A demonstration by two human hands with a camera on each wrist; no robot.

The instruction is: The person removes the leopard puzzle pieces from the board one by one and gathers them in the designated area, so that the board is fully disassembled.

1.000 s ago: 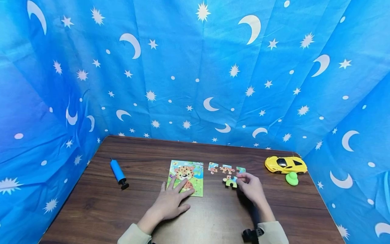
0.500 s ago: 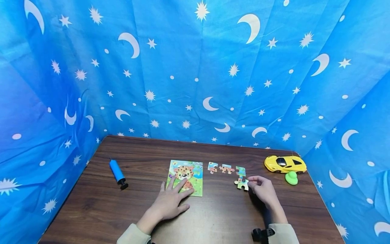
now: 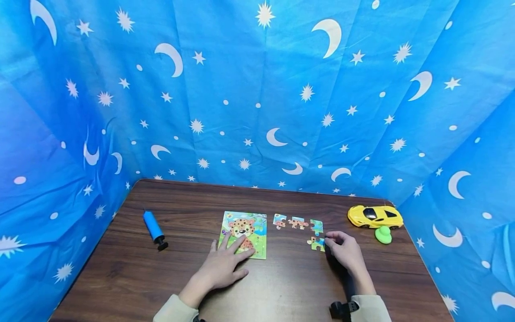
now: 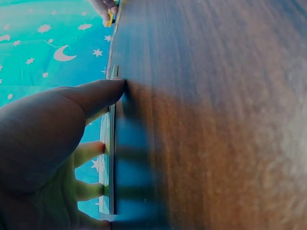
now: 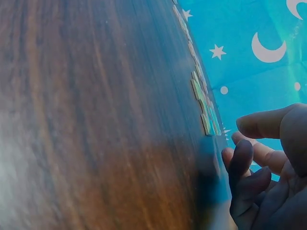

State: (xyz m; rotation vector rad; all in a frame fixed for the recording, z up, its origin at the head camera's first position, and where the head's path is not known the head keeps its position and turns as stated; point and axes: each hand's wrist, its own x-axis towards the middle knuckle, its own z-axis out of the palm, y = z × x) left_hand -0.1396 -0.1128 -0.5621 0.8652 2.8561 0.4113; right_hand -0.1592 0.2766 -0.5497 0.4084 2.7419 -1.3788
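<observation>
My left hand (image 3: 222,267) lies with fingers spread over a picture puzzle board (image 3: 259,232) showing a spotted leopard cub. In the left wrist view the board's thin edge (image 4: 112,163) shows beside the fingertips. To the right, a green and blue jigsaw piece (image 3: 317,243) lies on the table, just below another green piece (image 3: 316,226). My right hand (image 3: 348,253) is at its right side, fingertips close to its edge. From the right wrist, the loosely bent fingers (image 5: 261,125) stand apart from the pieces and hold nothing. Two more pieces, one a corner piece (image 3: 279,220), lie farther left.
A blue hand pump (image 3: 154,227) lies at the left of the brown wooden table (image 3: 193,197). On the right stand a yellow toy car (image 3: 376,217) and a small lime-green toy (image 3: 383,235). Blue curtain (image 3: 225,67) with moons and stars surrounds the table's back and sides.
My right hand carried the jigsaw piece rightward and set it on the table below the green piece; its fingers have come off it. The left hand has stayed on the board.
</observation>
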